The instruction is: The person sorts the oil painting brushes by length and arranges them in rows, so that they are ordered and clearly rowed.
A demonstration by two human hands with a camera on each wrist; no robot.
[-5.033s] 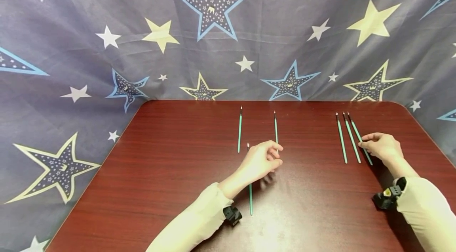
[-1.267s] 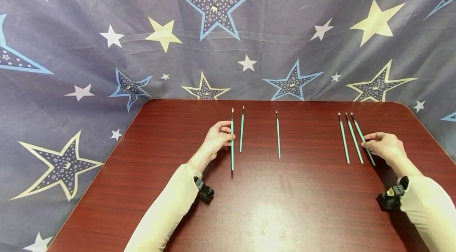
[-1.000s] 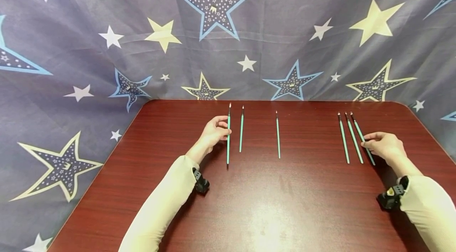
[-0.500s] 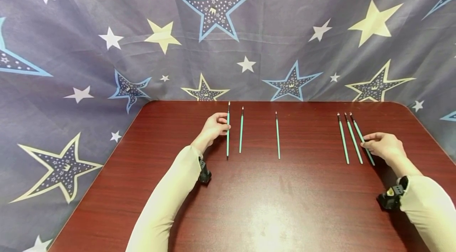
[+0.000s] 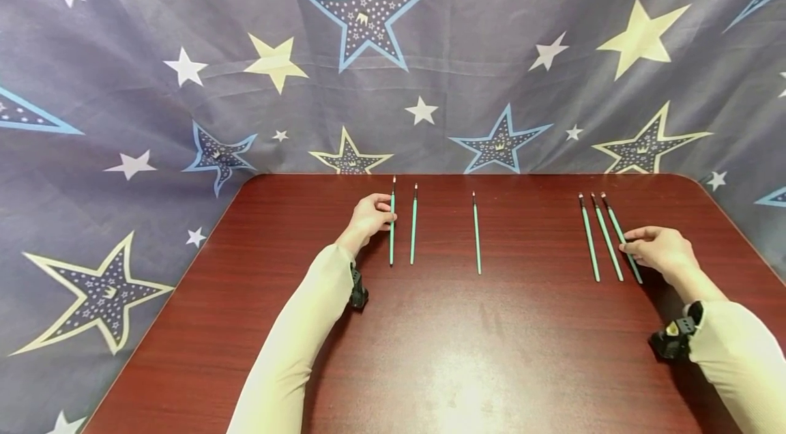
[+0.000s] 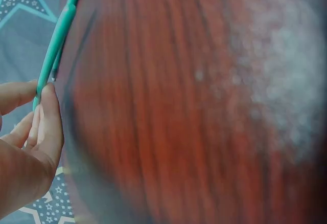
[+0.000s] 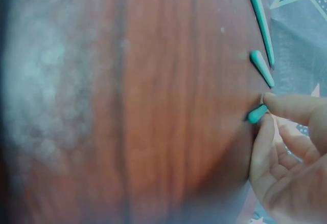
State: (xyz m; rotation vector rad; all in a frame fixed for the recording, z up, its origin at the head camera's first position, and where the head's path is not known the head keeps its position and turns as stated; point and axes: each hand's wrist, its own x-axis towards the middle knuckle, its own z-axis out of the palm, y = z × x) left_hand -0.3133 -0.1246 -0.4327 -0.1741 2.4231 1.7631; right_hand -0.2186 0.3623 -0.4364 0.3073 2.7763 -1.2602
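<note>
In the head view my left hand (image 5: 370, 217) pinches a thin paintbrush (image 5: 391, 243) with a teal handle, its bristles pointing to the far edge. The left wrist view shows thumb and fingers on that teal handle (image 6: 50, 55). Just right of it lies a second paintbrush (image 5: 414, 233), nearly parallel, and farther right a third paintbrush (image 5: 477, 239). On the right side my right hand (image 5: 660, 250) pinches the outermost paintbrush (image 5: 632, 269) of three; its handle end (image 7: 257, 114) shows between thumb and finger in the right wrist view.
Two more paintbrushes, a left one (image 5: 589, 243) and a middle one (image 5: 608, 243), lie beside my right hand, slanted alike. The reddish-brown table (image 5: 528, 352) ends at a far edge with rounded corners. Behind it hangs a grey cloth (image 5: 381, 96) printed with stars.
My left hand left the middle of the table, took the near paintbrush and carried it up left beside the others. Lately that paintbrush shifted slightly toward the far edge. My right hand stayed in place.
</note>
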